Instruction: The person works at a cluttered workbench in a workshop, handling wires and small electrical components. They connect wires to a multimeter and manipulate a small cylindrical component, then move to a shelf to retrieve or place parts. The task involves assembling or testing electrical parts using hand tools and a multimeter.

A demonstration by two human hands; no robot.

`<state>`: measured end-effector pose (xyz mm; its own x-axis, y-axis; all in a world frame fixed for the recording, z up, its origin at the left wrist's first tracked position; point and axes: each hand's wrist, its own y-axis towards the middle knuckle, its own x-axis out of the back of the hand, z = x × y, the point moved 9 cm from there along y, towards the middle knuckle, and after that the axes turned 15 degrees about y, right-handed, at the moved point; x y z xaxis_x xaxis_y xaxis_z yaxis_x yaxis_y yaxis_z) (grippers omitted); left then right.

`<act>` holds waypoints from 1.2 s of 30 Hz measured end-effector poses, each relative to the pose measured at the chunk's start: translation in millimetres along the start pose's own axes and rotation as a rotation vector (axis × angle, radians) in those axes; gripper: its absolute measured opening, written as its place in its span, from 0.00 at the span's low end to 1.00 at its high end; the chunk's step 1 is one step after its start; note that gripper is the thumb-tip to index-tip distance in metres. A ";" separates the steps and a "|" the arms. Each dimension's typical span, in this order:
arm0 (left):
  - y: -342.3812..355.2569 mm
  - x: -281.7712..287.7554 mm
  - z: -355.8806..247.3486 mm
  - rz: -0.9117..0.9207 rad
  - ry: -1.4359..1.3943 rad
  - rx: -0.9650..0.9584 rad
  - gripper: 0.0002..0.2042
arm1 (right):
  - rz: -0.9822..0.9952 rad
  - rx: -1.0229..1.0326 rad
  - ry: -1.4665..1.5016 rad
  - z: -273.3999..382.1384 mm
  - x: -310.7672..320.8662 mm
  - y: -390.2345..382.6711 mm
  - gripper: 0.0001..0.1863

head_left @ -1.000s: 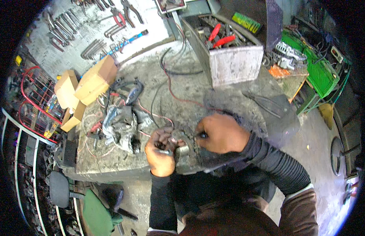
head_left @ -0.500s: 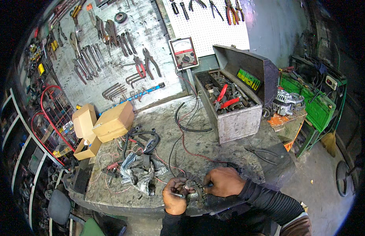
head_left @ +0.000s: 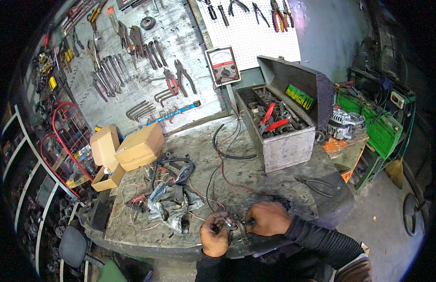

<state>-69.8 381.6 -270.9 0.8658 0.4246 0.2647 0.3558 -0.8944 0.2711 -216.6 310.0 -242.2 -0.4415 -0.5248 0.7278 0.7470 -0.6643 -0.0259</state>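
At the table's near edge, a dark, curved metal part [head_left: 239,231] stands between my two hands. My left hand [head_left: 215,236] is closed at its left side, thumb and fingers pinching a small slender silvery piece [head_left: 230,224] whose kind I cannot make out. On the other side, my right hand [head_left: 268,219] has its fingers curled together against the part's rim. Whatever those fingers hold is hidden behind the knuckles. Thin red and black leads [head_left: 221,173] run down the table toward my hands from the analog multimeter [head_left: 223,66].
Left of my hands lie a crumpled silvery wrapper [head_left: 173,207], wires and a black hose [head_left: 184,173]. An open cardboard box [head_left: 139,146] stands behind them. A metal toolbox [head_left: 288,152], pliers [head_left: 315,184] and an alternator [head_left: 342,124] are to the right. Tools hang on the wall board [head_left: 133,89].
My left hand has turned and shifted slightly right, and the silvery piece in it now points up toward the metal part. My right hand stays at the part. The whole view has shifted slightly.
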 end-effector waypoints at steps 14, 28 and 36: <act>2.2 -0.4 4.5 -0.015 -0.080 0.028 0.15 | -0.001 -0.019 -0.051 2.1 1.8 0.5 0.18; 3.0 4.3 10.4 0.023 -0.074 0.010 0.11 | 0.029 -0.029 0.006 0.1 2.8 1.8 0.18; 6.8 1.7 3.0 0.008 -0.052 0.009 0.09 | -0.107 0.017 0.052 -12.0 4.8 -3.6 0.21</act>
<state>-64.8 375.8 -271.4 0.8857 0.4100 0.2179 0.3520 -0.8989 0.2608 -227.4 303.5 -246.9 -0.5437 -0.4789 0.6893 0.7024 -0.7091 0.0615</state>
